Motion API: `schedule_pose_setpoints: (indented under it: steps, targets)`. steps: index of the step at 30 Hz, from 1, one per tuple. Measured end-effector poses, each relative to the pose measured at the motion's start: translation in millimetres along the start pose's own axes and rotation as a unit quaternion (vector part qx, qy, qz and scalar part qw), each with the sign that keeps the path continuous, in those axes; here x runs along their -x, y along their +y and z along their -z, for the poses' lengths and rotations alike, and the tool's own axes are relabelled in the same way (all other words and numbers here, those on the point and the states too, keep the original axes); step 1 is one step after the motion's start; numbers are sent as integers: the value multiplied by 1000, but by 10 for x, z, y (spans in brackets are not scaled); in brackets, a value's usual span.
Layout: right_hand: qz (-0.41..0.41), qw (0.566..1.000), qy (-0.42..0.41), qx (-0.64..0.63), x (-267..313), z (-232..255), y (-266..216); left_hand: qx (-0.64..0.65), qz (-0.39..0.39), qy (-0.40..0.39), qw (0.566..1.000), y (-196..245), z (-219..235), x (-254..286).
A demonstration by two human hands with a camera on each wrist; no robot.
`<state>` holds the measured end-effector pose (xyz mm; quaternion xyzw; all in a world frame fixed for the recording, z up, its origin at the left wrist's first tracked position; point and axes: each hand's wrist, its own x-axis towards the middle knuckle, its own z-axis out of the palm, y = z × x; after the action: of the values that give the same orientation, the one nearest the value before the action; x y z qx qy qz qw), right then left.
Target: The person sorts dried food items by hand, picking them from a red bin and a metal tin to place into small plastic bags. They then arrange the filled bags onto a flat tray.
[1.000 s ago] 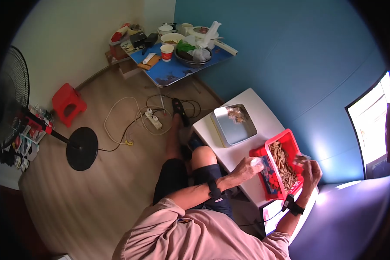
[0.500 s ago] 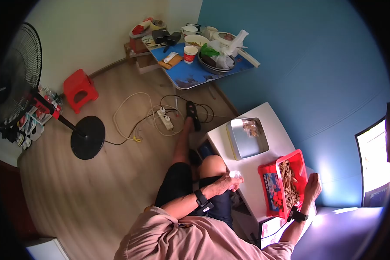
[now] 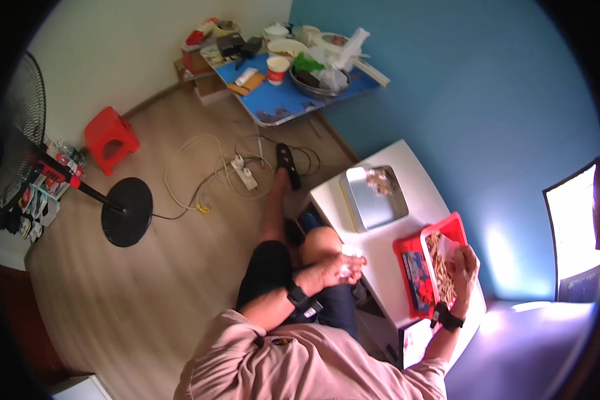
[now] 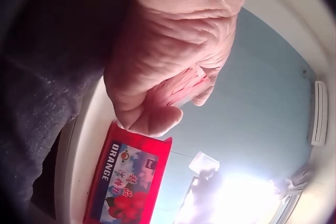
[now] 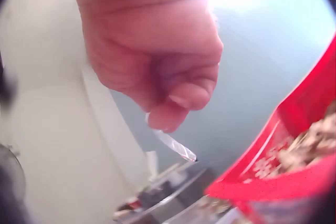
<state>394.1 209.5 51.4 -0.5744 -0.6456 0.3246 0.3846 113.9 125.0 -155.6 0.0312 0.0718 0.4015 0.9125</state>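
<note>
My left hand (image 3: pixel 333 270) is over the knee, its fingers curled round a small wad of clear plastic bags (image 4: pixel 185 85) with red stripes. At the right edge of the red plastic basket (image 3: pixel 461 230), my right hand (image 3: pixel 467 267) pinches a small clear plastic bag (image 5: pixel 176 145) between thumb and fingertips. This bag hangs over the brown dried strips (image 3: pixel 439 263) that fill the basket. A picture label (image 4: pixel 128 182) reading ORANGE covers the basket's near side.
Behind the basket on the white table (image 3: pixel 323 195) stands a rectangular metal tin (image 3: pixel 380 212) holding bagged brown pieces (image 3: pixel 381 180). A blue low table (image 3: pixel 273 113) bears dishes and bags. A fan (image 3: pixel 127 212), red stool (image 3: pixel 111 140) and power strip (image 3: pixel 244 173) are on the floor.
My left hand has drawn back from the basket toward the knee, still holding the bags. My right hand dipped beside the basket's right edge, then came back over it with the bag. The head view shifted.
</note>
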Motion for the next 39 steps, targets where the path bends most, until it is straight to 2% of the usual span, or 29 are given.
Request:
schedule_pose_setpoints:
  steps: [2,4,5,7,8,10,11,12,13,14,16,18,19,20,21,22,24,25,29,32,35,37,39]
  targets:
    - [-4,988,-127,-93,214,-253,-430,33,34,-44,998,85,-141,145]
    - [-16,953,-285,-106,296,-468,-542,48,51,-66,995,129,-276,273]
    - [38,931,-361,-26,311,-630,-762,37,49,-88,994,146,-319,337]
    - [164,885,-436,25,286,-999,-686,-14,19,-17,1000,139,-499,539]
    - [234,867,-437,52,294,-1177,-754,-25,4,17,1000,122,-530,615]
    - [367,821,-435,44,257,-1473,-696,-29,-19,30,999,94,-504,707]
    - [366,820,-438,40,258,-1504,-705,-34,-42,37,998,81,-489,755]
    - [332,819,-468,-9,261,-1527,-720,-33,-45,41,998,92,-444,798]
    - [296,814,-497,-58,252,-1552,-746,10,-22,-24,999,133,-366,832]
    - [297,811,-500,-60,232,-1550,-781,53,1,-90,995,158,-294,856]
    - [162,776,-599,-112,192,-1492,-850,93,8,-121,988,166,-303,895]
    - [122,767,-618,-118,213,-1543,-856,7,-21,-12,1000,163,-336,936]
    - [123,748,-639,-128,223,-1601,-801,9,-17,-14,1000,147,-310,903]
    - [124,727,-660,-140,233,-1649,-779,17,-34,39,999,123,-262,849]
    - [117,730,-661,-130,250,-1692,-804,25,-50,93,994,108,-277,817]
    - [114,731,-660,-130,265,-1733,-773,27,-47,93,994,90,-289,801]
    - [233,797,-556,42,284,-1846,-644,18,-95,108,989,79,-348,795]
    - [290,813,-500,76,294,-1882,-609,-9,-41,15,999,120,-364,848]
    - [270,816,-495,128,269,-1906,-575,-21,-17,8,1000,117,-348,886]
    - [311,813,-476,125,292,-1950,-545,-63,-25,16,998,114,-395,908]
    - [319,825,-453,112,300,-1982,-519,-90,-10,41,995,116,-442,925]
    - [322,821,-455,127,289,-1995,-492,-91,12,87,992,113,-458,938]
    - [307,822,-463,126,281,-1993,-494,-85,28,76,993,127,-381,924]
